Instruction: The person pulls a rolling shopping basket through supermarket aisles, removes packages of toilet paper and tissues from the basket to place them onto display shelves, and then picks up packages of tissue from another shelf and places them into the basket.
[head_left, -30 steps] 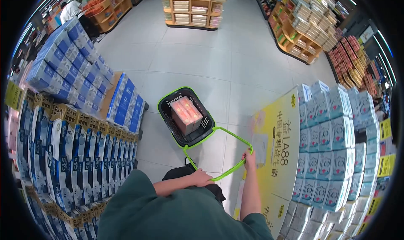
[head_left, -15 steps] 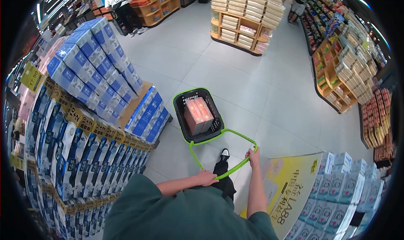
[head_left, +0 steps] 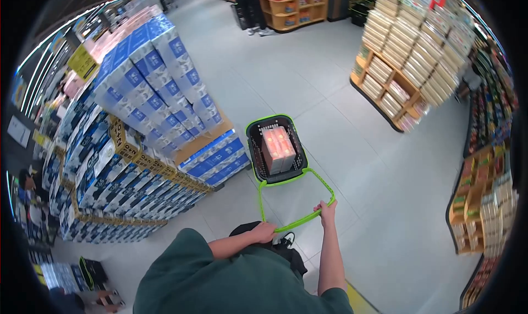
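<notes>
A black shopping basket (head_left: 258, 160) with a green rim stands on the floor ahead of me. Pink and white packages (head_left: 279, 149) sit inside it, side by side. Its long green handle (head_left: 297, 222) reaches back toward my body. My left hand (head_left: 264, 232) is closed round the handle's near left corner. The fingers of my right hand (head_left: 326, 208) are wrapped round its right corner.
Stacked blue and white packs (head_left: 159, 83) rise on the left, with dark blue packs (head_left: 110, 171) nearer. Wooden shelving with pale packs (head_left: 385, 88) stands ahead right. A person (head_left: 248, 6) is at the far shelves, another (head_left: 71, 300) at lower left. More shelves (head_left: 478, 204) line the right.
The view has turned left, so shelves and stacks have shifted right. The yellow display at the right has mostly left view. Both hands still grip the handle, and the basket appears farther right.
</notes>
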`<state>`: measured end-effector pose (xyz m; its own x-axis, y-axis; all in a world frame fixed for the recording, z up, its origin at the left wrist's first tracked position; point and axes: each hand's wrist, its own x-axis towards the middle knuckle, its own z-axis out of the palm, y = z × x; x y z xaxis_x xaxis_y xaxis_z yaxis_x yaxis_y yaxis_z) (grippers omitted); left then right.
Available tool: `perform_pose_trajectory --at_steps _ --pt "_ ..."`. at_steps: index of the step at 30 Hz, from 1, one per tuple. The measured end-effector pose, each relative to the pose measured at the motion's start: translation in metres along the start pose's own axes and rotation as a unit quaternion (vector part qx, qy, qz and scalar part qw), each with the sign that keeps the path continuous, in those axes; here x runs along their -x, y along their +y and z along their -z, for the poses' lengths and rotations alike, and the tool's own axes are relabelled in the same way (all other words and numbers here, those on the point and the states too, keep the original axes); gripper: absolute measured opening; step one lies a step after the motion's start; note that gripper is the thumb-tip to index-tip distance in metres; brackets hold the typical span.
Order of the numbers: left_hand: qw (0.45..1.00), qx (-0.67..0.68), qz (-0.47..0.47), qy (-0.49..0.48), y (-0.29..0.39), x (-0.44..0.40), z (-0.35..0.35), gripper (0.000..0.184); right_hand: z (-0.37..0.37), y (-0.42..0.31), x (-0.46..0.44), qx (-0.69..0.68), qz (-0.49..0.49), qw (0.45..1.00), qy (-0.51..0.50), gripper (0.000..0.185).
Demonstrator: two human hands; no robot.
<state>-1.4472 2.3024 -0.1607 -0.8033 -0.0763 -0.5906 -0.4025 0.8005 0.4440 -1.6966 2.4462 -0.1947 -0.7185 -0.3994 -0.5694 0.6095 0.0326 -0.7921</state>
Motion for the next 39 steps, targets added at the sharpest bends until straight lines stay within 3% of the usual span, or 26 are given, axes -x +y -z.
perform_pose_trajectory --at_steps 4,10,12,15,20,24,26,27,28,30,34,37,39 --pt "0.996 0.077 0.042 0.026 0.008 -0.045 0.038 0.029 -0.017 -0.026 -0.065 -0.012 -0.004 1.000 -0.012 0.047" --pt "0.990 0.130 0.008 0.059 -0.012 -0.113 0.098 0.037 -0.036 -0.067 -0.151 -0.006 -0.059 0.998 -0.023 0.046" --pt "0.988 0.147 0.050 -0.016 -0.017 -0.131 0.125 0.039 -0.040 -0.076 -0.179 0.006 -0.082 0.996 -0.030 0.045" --pt "0.990 0.137 0.033 -0.011 -0.033 -0.157 0.168 0.043 -0.060 -0.091 -0.220 0.034 -0.086 0.996 0.020 0.047" --pt "0.991 0.123 0.026 -0.039 -0.059 -0.203 0.223 0.050 -0.103 -0.131 -0.283 0.126 -0.054 0.991 0.008 0.047" --pt "0.980 0.192 0.058 0.004 -0.081 -0.228 0.260 0.062 -0.135 -0.160 -0.356 0.124 -0.051 0.991 -0.006 0.041" --pt "0.955 0.279 0.095 -0.035 -0.100 -0.244 0.268 0.064 -0.145 -0.176 -0.404 0.124 -0.071 0.989 -0.037 0.042" --pt "0.958 0.274 0.077 0.025 -0.108 -0.248 0.266 0.065 -0.151 -0.179 -0.421 0.123 -0.091 0.986 -0.063 0.044" --pt "0.957 0.276 0.085 0.020 -0.111 -0.248 0.272 0.065 -0.160 -0.184 -0.429 0.122 -0.100 0.985 -0.065 0.044" --pt "0.943 0.286 0.157 0.067 -0.126 -0.259 0.298 0.064 -0.188 -0.204 -0.462 0.288 -0.106 0.940 -0.146 0.046" --pt "0.916 0.260 0.242 0.186 -0.124 -0.259 0.354 0.058 -0.242 -0.231 -0.509 0.394 -0.103 0.876 -0.256 0.050" --pt "0.902 0.191 0.286 0.262 -0.154 -0.272 0.362 0.053 -0.284 -0.242 -0.528 0.446 -0.080 0.845 -0.285 0.053" --pt "0.877 0.183 0.316 0.311 -0.163 -0.279 0.367 0.047 -0.305 -0.258 -0.530 0.510 -0.035 0.790 -0.337 0.046"
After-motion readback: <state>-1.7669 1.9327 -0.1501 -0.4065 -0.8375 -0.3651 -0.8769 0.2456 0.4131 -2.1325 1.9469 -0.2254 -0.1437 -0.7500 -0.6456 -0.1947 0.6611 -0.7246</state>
